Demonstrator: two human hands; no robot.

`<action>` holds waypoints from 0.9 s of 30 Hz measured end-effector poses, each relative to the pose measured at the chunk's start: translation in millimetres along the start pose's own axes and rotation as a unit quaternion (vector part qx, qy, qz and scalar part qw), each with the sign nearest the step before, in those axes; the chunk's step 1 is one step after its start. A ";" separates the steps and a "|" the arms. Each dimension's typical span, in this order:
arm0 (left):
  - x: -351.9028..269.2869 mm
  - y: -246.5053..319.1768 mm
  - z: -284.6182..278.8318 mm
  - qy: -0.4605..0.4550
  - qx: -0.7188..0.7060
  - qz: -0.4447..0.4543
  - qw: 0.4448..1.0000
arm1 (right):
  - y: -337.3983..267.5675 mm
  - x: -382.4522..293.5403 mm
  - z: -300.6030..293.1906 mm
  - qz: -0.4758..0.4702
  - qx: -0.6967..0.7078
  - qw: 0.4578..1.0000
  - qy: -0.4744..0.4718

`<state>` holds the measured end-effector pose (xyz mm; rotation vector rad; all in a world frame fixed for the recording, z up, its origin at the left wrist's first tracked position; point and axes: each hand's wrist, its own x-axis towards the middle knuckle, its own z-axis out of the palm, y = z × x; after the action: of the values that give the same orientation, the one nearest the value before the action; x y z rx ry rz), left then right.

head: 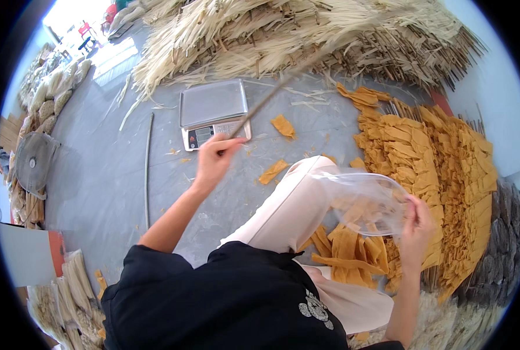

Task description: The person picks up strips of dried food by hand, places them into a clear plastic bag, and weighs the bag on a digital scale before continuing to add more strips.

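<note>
My left hand (218, 155) is closed on the lower end of a long thin stick (282, 85), which slants up to the right past the digital scale and blurs towards the pale heap. In my right hand (417, 221) is the edge of a clear plastic bag (369, 201), spread with a rounded rim in front of my raised knee. Orange-yellow strips (352, 253) lie beneath and below the bag. The digital scale (213, 103), with a bare metal tray, stands on the floor beyond my left hand. Loose orange-yellow pieces (283, 126) lie to its right.
Pale strips on sticks (260, 39) form a large heap at the far side. Stacked orange-yellow bundles (417, 170) stand at right, beside dark grey bundles (507, 236). A thin rod (148, 170) lies on the floor at left. A fan (32, 162) and wrapped bundles line the left side.
</note>
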<state>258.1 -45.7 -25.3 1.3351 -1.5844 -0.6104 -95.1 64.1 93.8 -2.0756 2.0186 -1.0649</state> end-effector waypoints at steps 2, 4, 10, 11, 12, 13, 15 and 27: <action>-17.6 -40.6 -29.5 0.098 0.073 0.005 0.993 | 22.1 -3.7 -9.1 0.053 0.020 0.998 0.006; -41.1 -82.8 -56.0 0.189 0.132 0.036 0.972 | 56.5 -10.1 -8.1 0.053 0.034 0.997 0.049; -135.0 -180.6 -131.1 0.294 0.322 -0.173 0.883 | 103.0 -30.9 -6.8 0.157 0.002 0.987 0.015; -158.3 -206.1 -147.5 0.292 0.346 -0.195 0.870 | 104.5 -31.4 -3.1 0.155 0.006 0.988 0.012; -177.6 -223.1 -159.8 0.289 0.367 -0.218 0.857 | 105.3 -32.5 -0.9 0.169 0.022 0.985 0.005; -187.9 -225.8 -167.4 0.288 0.366 -0.217 0.858 | 106.8 -33.9 0.3 0.185 0.037 0.982 0.001; -204.2 -229.4 -175.3 0.252 0.363 -0.352 0.825 | 114.8 -37.0 2.1 0.204 0.052 0.978 0.004; -206.9 -330.8 -204.6 0.164 0.402 -0.622 0.651 | 119.8 -37.8 -4.7 0.194 0.041 0.979 0.042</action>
<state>586.0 94.9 -283.7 3.0292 -0.3227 -0.3241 -197.0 82.9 22.6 -1.5307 2.2470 -1.1503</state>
